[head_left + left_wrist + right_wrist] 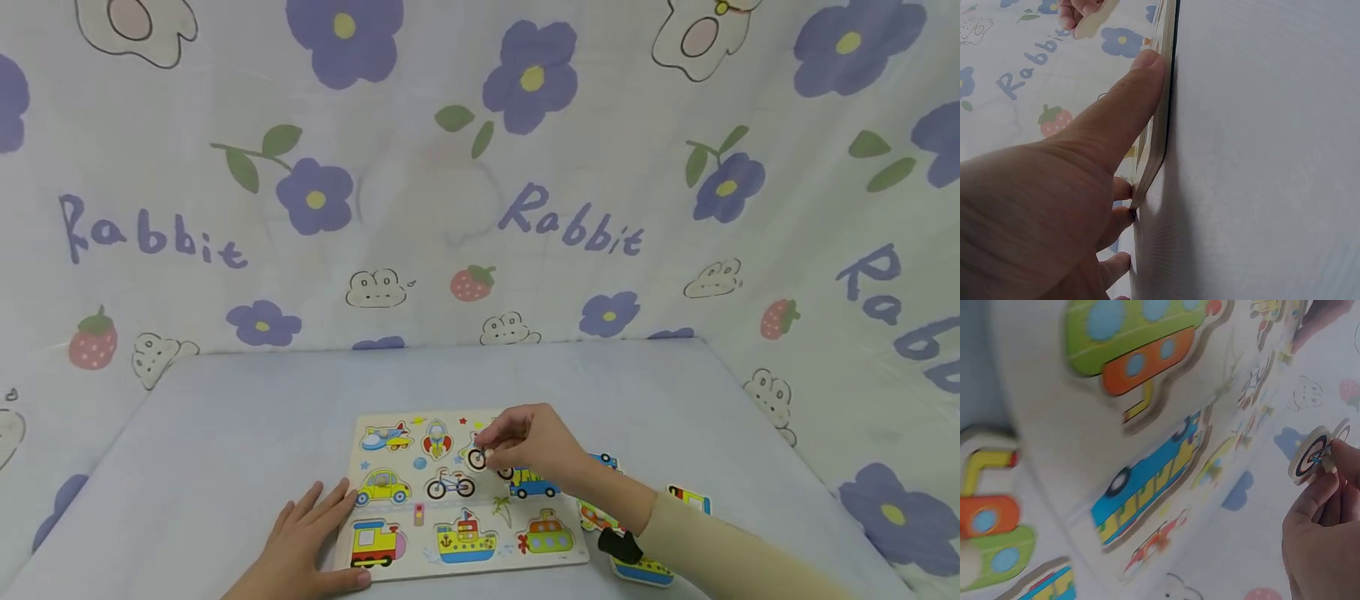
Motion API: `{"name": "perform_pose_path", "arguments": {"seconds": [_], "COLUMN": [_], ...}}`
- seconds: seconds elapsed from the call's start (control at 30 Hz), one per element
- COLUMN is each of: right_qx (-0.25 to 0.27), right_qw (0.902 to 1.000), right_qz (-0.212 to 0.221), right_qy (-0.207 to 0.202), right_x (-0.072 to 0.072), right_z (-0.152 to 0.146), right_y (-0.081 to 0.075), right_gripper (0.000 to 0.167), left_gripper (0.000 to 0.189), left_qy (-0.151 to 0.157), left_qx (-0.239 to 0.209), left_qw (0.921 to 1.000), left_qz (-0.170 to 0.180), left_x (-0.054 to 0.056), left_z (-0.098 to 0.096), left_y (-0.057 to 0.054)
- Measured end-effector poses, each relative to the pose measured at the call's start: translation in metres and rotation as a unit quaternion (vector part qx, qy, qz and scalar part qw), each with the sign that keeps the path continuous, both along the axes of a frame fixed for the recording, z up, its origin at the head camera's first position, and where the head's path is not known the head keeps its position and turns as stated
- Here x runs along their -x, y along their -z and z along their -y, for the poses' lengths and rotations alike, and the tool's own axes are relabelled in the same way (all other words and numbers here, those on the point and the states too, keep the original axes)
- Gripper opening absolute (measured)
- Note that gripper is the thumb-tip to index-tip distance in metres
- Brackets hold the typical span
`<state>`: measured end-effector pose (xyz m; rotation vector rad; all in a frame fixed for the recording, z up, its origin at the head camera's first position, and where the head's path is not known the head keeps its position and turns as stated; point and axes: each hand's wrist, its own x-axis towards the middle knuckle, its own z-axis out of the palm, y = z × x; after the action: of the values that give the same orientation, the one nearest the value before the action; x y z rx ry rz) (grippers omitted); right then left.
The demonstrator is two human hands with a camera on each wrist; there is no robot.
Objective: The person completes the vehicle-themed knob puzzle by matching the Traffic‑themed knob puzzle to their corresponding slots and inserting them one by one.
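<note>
Pinched in the right grip [536,442], between thumb and fingers: a bicycle piece [1312,454]. Up in the air over the board [420,537], with a clear gap below in the right wrist view. Down from there, a bit to the left and a bit closer to the body: a bicycle spot [450,484], with the same kind of little picture, flat on the board. Long way of the spot: side to side, almost level. Long way of the pinched piece: side to side too, but with the right wheel lower in the head view. Between the two, as a best guess: a small twist, a short slide left and a drop. Front end of the pinched bicycle: too hidden by fingers to tell.

Closer to the spot: the right grip. Farther off, at the left edge of the board: the left grip [303,529], fingers loose and spread, thumb touching the edge near the corner. To the right of the spot: a bus [534,482]. Past the board, on the worktop [225,467]: loose pieces [647,572], partly under the right sleeve [720,542].
</note>
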<state>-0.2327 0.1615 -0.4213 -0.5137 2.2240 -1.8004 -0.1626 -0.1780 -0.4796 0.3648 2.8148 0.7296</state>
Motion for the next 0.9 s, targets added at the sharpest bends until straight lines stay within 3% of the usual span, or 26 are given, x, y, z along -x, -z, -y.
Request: {"name": "perform_pose_path", "arguments": {"seconds": [0.37, 0.9], "right_qx": [-0.051, -0.084], "right_qw": [0.9968, 0.9946], "right_qz": [0.002, 0.014], "right_qy": [-0.060, -0.059], "right_x": [0.017, 0.022], "right_z": [0.035, 0.058], "right_y": [0.008, 0.029], "right_gripper": [0.022, 0.024], "left_gripper": [0.112, 0.111], "left_qy": [-0.002, 0.002], "left_qx": [0.004, -0.001], "left_qw": [1.0000, 1.0000], "left_qz": [-0.001, -0.006], "left_x": [0.000, -0.002], "left_z": [0.001, 0.001], "left_y": [0.001, 0.000]}}
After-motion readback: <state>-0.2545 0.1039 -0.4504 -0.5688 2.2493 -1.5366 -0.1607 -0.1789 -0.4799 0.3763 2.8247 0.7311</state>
